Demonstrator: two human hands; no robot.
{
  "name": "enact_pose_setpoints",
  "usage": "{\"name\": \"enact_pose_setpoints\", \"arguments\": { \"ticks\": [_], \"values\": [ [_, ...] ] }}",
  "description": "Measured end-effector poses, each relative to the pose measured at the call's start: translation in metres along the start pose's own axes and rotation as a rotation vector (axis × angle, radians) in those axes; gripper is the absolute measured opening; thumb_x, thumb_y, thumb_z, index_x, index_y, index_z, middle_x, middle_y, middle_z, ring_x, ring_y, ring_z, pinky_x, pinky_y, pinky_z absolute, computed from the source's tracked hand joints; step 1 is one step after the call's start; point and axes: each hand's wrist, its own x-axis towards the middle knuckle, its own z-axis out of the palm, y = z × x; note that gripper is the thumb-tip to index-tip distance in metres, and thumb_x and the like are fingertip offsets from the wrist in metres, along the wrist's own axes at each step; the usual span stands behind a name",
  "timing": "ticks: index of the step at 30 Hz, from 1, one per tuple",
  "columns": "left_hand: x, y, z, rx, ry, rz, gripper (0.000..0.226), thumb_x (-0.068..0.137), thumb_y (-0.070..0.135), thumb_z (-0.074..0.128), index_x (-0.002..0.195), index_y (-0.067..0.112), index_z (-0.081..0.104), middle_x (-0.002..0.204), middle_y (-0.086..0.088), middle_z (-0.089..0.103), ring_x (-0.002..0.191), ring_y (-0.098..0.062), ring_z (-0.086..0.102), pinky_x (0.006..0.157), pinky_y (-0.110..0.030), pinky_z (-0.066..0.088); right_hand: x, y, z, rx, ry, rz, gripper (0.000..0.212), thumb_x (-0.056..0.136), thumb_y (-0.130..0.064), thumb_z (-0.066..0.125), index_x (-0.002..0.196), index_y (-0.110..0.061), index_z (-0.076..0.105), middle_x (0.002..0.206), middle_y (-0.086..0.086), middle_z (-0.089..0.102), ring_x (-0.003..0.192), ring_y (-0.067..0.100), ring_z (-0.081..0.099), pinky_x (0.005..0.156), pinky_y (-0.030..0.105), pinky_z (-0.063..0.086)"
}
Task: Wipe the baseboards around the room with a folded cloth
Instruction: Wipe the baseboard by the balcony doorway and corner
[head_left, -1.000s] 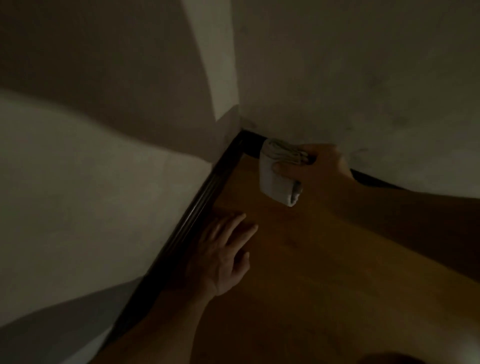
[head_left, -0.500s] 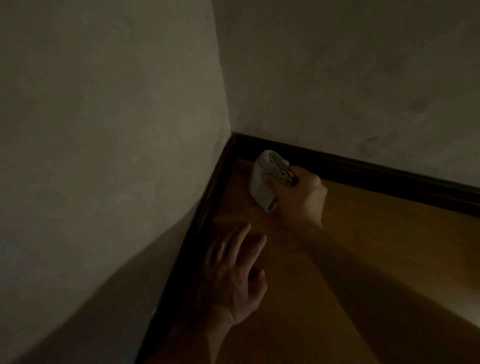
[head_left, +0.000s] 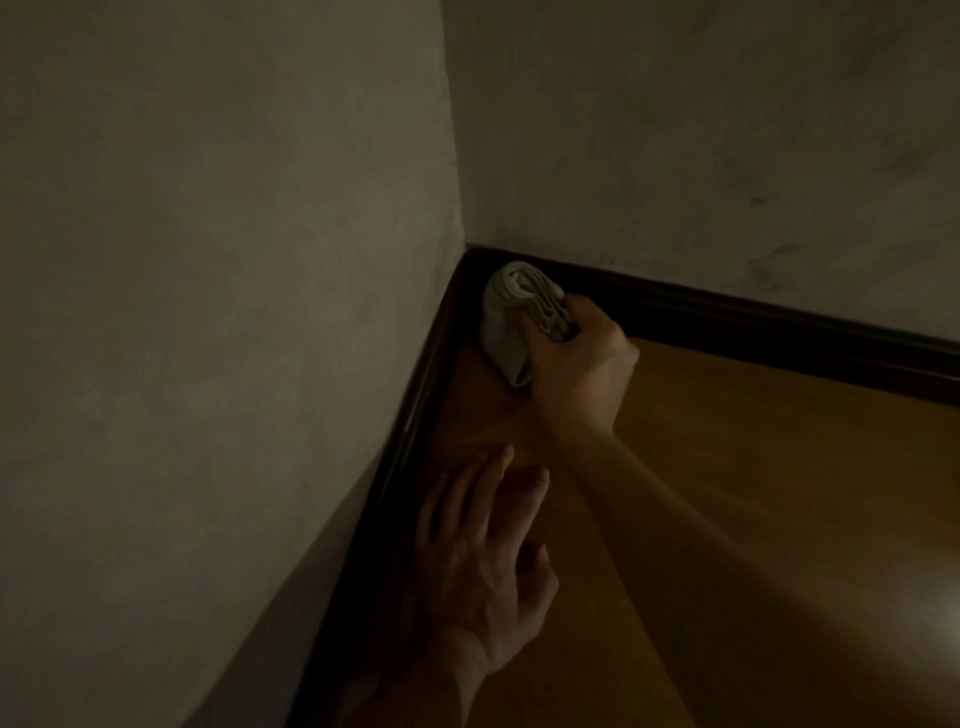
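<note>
A dark baseboard (head_left: 753, 322) runs along the far wall and meets a second baseboard (head_left: 415, 431) along the left wall at the room's corner. My right hand (head_left: 576, 358) grips a folded pale grey cloth (head_left: 511, 317) and holds it right in that corner, against the dark trim. My left hand (head_left: 483, 561) rests flat on the wooden floor beside the left baseboard, fingers spread and pointing toward the corner. The scene is dim.
Plain pale walls (head_left: 208, 312) rise on the left and at the back. Orange-brown wooden floor (head_left: 753, 493) stretches to the right and toward me, with a brighter patch of light at the lower right edge.
My right hand carried the cloth left along the far baseboard into the corner. The view swung right and closer. My left hand stayed flat on the floor.
</note>
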Motion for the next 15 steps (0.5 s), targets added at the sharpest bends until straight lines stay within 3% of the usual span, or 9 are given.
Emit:
{"name": "enact_pose_setpoints", "arguments": {
  "ticks": [4,8,11,15],
  "values": [
    [0.002,0.0,-0.003,-0.008,-0.003,0.004,0.071,0.078,0.047,0.056,0.148,0.038,0.047,0.16,0.001,0.038,0.143,-0.023,0.039,0.116,-0.048,0.025,-0.001,0.008,-0.01,-0.048,0.052,0.016,0.024,0.088,-0.037,0.07,0.096,-0.015,0.071,0.087,-0.001,0.07,0.077,0.015,0.066,0.06,0.026,0.049],
    [0.003,-0.001,-0.004,0.045,-0.028,-0.006,0.071,0.079,0.048,0.054,0.149,0.04,0.042,0.161,0.002,0.036,0.143,-0.024,0.038,0.115,-0.048,0.024,-0.001,0.006,-0.005,-0.073,0.052,-0.01,0.019,0.088,-0.031,0.07,0.09,-0.012,0.07,0.081,0.002,0.068,0.072,0.018,0.064,0.056,0.029,0.047],
    [0.002,-0.001,-0.006,0.046,-0.039,-0.002,0.071,0.079,0.049,0.053,0.149,0.039,0.042,0.16,0.002,0.037,0.142,-0.024,0.038,0.116,-0.047,0.023,0.0,-0.001,0.0,-0.07,0.012,-0.061,0.021,0.087,-0.031,0.07,0.101,-0.015,0.072,0.089,0.003,0.069,0.079,0.02,0.065,0.06,0.03,0.048],
    [0.003,0.0,-0.003,0.057,-0.018,0.009,0.072,0.077,0.048,0.059,0.147,0.04,0.047,0.157,0.001,0.041,0.143,-0.025,0.04,0.114,-0.05,0.028,0.002,0.022,-0.027,-0.113,0.124,-0.058,0.018,0.085,-0.028,0.072,0.093,-0.011,0.072,0.085,0.005,0.068,0.074,0.021,0.064,0.057,0.026,0.038]
  ]
}}
